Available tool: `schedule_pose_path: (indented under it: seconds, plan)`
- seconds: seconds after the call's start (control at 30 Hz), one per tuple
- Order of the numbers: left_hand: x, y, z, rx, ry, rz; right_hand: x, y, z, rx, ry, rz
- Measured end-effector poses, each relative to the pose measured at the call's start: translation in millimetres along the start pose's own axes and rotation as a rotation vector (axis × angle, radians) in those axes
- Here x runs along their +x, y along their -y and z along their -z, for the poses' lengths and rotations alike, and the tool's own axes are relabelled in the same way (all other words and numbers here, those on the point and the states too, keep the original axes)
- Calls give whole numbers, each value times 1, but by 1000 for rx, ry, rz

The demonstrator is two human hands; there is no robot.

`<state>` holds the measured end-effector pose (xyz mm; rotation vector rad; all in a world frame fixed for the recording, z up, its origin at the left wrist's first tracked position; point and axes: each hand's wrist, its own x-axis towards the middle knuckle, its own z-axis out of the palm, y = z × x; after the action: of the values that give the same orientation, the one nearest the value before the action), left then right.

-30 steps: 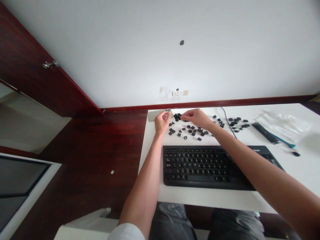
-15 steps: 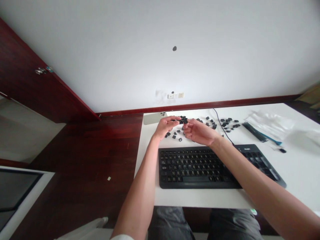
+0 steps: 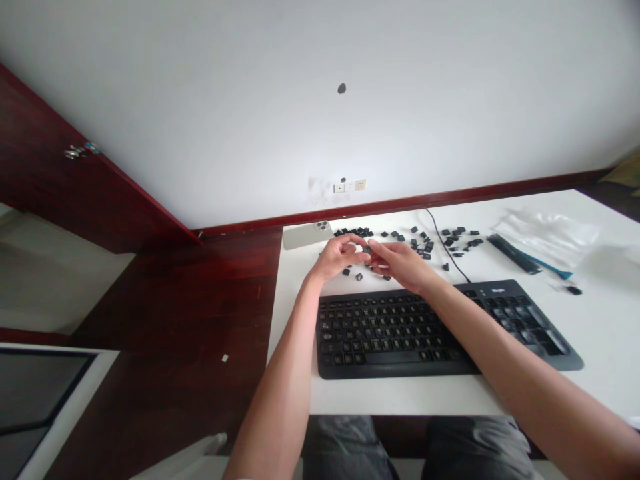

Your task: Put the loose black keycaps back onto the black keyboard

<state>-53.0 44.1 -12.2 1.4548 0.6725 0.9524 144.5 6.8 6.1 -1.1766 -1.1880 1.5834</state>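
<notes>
My left hand and my right hand meet fingertip to fingertip above the loose keycaps. Pinched between them is a small dark keycap, mostly covered by the fingers. Both hands are closed on it, thumbs against forefingers. Loose black keycaps lie scattered under and behind the hands. Nearer to me, a black keyboard lies flat on the white table; my right forearm crosses over its right part, hiding some keys. Gaps show among the keys at its right end.
A pale phone lies face down at the table's back left corner. A black cable runs back from the keyboard. To the right are a dark strip-like brush, clear plastic wrapping and a small black piece. The wall stands behind.
My hands have come down slightly and turned, their fingertips now closed together around the small keycap. The row of keycaps behind them shows more. The view has tilted a little.
</notes>
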Motion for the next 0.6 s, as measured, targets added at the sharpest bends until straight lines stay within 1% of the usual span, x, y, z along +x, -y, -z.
schedule_pose_path:
  seconds: [0.1, 0.17, 0.23, 0.4, 0.47, 0.6]
  plan:
    - [2, 2, -3, 27, -15, -17, 2, -3, 3, -186, -62, 113]
    - [2, 2, -4, 49, -34, -38, 2, -4, 2, -223, -72, 172]
    - [2, 1, -4, 56, -44, -59, 0, -2, 0, -189, -65, 191]
    - [1, 0, -1, 69, -47, -70, -7, 8, -6, -30, -86, 178]
    - [1, 1, -1, 81, -53, -73, -8, 10, -7, -33, -95, 190]
    - [3, 3, -3, 108, -40, -73, -7, 10, -7, -139, -102, 234]
